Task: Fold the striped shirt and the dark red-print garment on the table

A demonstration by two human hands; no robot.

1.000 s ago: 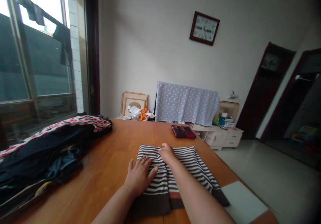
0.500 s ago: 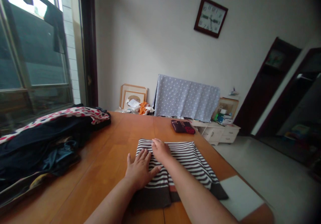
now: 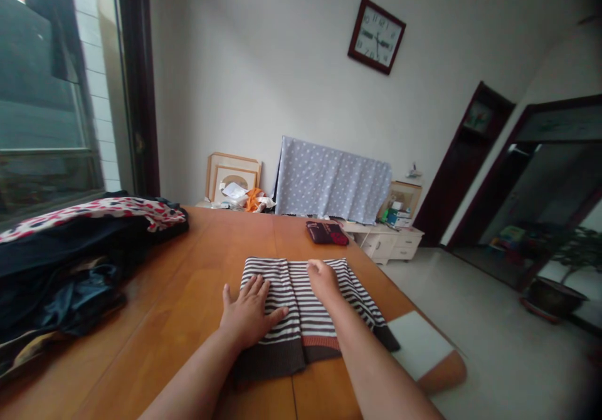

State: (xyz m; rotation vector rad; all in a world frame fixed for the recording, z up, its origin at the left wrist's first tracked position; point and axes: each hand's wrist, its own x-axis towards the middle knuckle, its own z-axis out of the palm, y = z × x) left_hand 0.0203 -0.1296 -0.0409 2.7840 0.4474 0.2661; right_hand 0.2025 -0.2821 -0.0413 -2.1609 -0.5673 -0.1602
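A striped knit garment point(image 3: 314, 307), white and dark brown with dark ribbed edges and an orange-brown band, lies on the wooden table point(image 3: 188, 294). Its left part is folded over in a strip. My left hand point(image 3: 251, 312) rests flat on that strip, fingers spread and thumb out to the right. My right hand point(image 3: 324, 282) is over the garment near its far edge, right of the fold, with the fingers curled closed. Whether cloth is pinched in it is hidden.
Dark clothes point(image 3: 75, 251) with a red-and-white spotted cloth point(image 3: 108, 210) are piled at the left. A dark purple folded item point(image 3: 328, 232) lies at the table's far right. A pale sheet point(image 3: 421, 345) sits along the right edge. Beyond stands a white cabinet point(image 3: 392, 244).
My right hand has moved right across the garment, away from the folded strip. My left hand stays flat on the strip. The view has turned somewhat to the right.
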